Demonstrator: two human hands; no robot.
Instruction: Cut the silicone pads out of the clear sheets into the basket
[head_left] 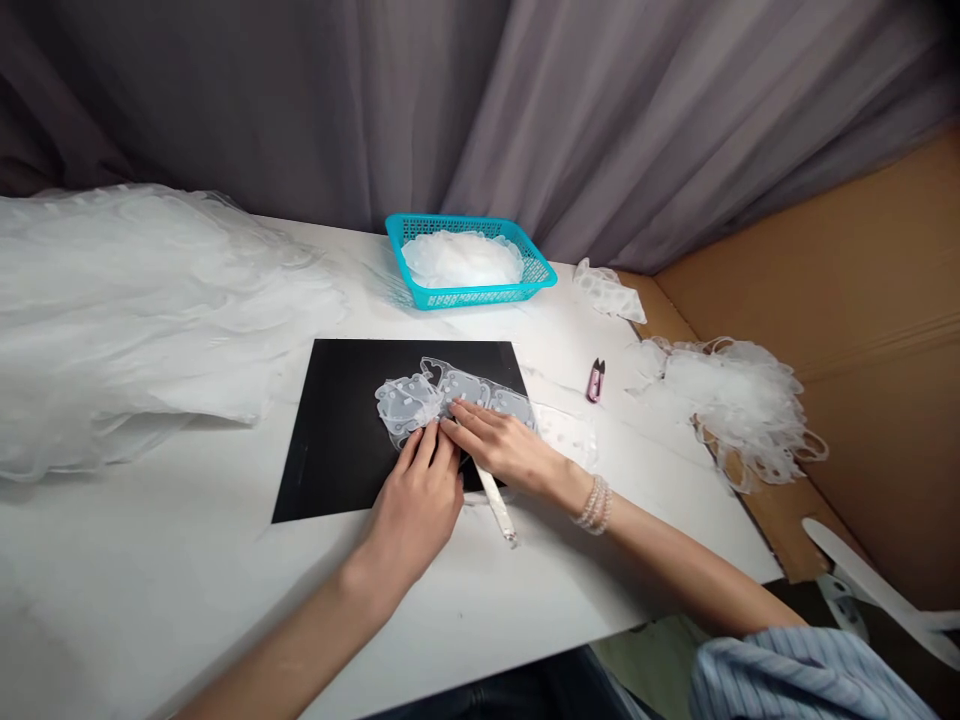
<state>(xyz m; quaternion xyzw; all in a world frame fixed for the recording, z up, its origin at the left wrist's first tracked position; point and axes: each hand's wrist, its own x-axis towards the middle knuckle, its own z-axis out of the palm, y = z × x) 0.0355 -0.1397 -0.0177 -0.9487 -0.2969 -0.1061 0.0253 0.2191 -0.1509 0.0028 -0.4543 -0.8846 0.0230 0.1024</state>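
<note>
A sheer white dotted fabric piece (409, 402), gathered at its middle, lies on a black mat (330, 430). My left hand (421, 490) is at the near side of the gather, fingers bent close together with their tips on the fabric. From the right, my right hand (506, 447) reaches over the same piece, its fingers together and pressing at the gather. Both thumbs are mostly hidden. Out from under the right hand sticks a slim white stick-like thing (495, 503); its upper end is covered.
A turquoise basket (480, 297) holds white sheer pieces. Heaped white sheer fabric (135, 320) covers the left side. To the right are pink thread snips (595, 382), a dotted strip (611, 293) and a pile of sheer pieces (739, 395) beside a cardboard wall (840, 300).
</note>
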